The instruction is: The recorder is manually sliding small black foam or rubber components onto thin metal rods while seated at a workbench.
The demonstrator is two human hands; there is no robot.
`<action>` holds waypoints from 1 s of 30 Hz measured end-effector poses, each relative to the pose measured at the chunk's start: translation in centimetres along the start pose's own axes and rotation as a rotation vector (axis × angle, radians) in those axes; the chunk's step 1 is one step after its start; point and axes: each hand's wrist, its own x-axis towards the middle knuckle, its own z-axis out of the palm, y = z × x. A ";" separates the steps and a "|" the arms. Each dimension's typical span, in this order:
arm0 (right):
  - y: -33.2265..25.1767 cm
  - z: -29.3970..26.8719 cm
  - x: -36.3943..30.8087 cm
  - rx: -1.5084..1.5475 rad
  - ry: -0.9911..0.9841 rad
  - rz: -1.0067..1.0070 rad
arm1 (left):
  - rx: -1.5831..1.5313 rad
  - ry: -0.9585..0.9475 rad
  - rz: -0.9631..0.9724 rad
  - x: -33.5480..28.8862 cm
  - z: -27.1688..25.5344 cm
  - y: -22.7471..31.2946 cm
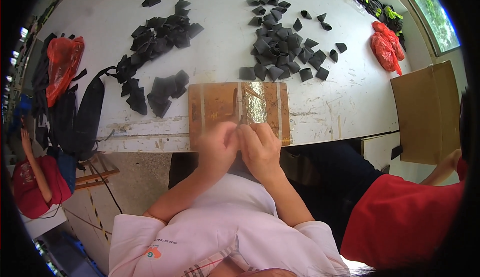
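My hands meet over the near edge of a brown board (212,94) with pale tape strips and a shiny strip. My left hand (217,142), blurred by motion, is closed with its fingertips against those of my right hand. My right hand (261,147) is closed in a pinch. A small black piece (242,120) shows at the fingertips of both hands, mostly hidden by them. Beyond the board, to the right, lies a pile of black folded, cone-like pieces (275,47). Flatter black pieces (162,34) are heaped to the left.
The white table (320,107) extends all around the board. Red plastic bags lie at left (64,64) and right (386,47). Black straps (90,112) hang over the left edge. A cardboard box (425,112) stands at right, near a person in red (405,217). Another person (37,184) is at far left.
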 end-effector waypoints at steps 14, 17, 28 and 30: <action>0.8 -0.4 0.2 1.539 -0.066 1.097 | -0.891 -0.200 -0.424 2.0 -1.4 0.4; 0.9 -0.3 0.2 1.922 -0.089 1.166 | -0.349 0.049 -0.063 1.7 -0.7 0.8; -1.3 -3.9 8.3 1.150 -0.328 0.510 | -2.083 -0.510 -0.552 4.9 -5.0 4.6; 0.0 -2.9 9.0 1.175 -0.340 0.525 | -2.028 -0.432 -0.598 6.4 -5.0 4.3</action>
